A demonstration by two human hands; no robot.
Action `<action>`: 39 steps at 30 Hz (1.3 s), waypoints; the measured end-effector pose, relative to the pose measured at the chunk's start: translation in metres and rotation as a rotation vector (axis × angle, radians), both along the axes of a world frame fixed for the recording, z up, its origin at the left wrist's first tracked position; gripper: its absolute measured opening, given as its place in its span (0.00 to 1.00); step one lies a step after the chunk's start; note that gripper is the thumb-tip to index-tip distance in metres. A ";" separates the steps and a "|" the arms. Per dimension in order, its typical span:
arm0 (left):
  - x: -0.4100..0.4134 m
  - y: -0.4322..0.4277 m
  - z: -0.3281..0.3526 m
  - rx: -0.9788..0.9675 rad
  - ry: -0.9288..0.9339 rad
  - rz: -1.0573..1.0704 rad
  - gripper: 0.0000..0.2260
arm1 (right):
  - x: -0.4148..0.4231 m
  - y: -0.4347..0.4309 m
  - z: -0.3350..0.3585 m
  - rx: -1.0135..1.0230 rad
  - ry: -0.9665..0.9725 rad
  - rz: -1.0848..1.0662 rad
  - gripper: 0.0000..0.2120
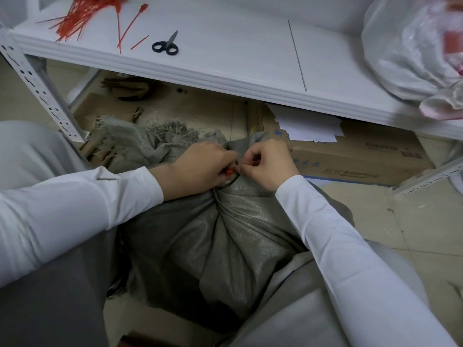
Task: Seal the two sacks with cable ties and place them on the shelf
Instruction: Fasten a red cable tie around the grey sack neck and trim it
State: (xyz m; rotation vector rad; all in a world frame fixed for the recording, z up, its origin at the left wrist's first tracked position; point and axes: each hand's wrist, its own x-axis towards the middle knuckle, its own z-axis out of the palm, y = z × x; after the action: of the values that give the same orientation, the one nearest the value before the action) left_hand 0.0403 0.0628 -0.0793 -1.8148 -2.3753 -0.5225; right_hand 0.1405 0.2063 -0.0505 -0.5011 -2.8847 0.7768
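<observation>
A grey woven sack (pixel 225 246) stands on the floor between my knees, its neck gathered and its frayed top (pixel 150 139) flopped to the far left. A red cable tie (pixel 231 171) goes around the neck. My left hand (pixel 200 166) pinches the tie's head. My right hand (pixel 268 164) pinches the tie's thin tail just to the right of it. Most of the tie is hidden by my fingers. A white shelf (pixel 238 71) runs across above the sack. I see only one grey sack.
On the shelf lie a heap of red cable ties (pixel 82 16), black scissors (pixel 166 45) and a white plastic bag (pixel 413 51) at the right. Under the shelf sit a cardboard box (pixel 363 156) with white papers (pixel 308 123). A perforated shelf post (pixel 37 81) stands at left.
</observation>
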 end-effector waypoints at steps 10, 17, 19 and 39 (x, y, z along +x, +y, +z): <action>-0.004 0.005 0.000 -0.026 -0.093 0.092 0.14 | -0.001 -0.002 0.001 0.080 0.038 -0.064 0.09; -0.003 0.010 0.015 0.073 -0.129 0.096 0.10 | 0.001 0.009 0.010 0.033 0.175 -0.169 0.09; -0.002 0.013 0.015 0.098 -0.103 0.077 0.12 | 0.004 0.018 0.013 0.001 0.220 -0.201 0.08; -0.010 0.002 0.006 0.037 0.148 0.011 0.12 | 0.008 0.016 0.008 -0.611 0.234 -0.221 0.05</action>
State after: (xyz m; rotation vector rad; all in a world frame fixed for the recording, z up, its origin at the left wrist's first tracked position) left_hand 0.0307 0.0649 -0.0730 -1.7578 -2.2623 -0.4134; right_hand 0.1482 0.2226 -0.0421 -0.7105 -2.2926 1.5561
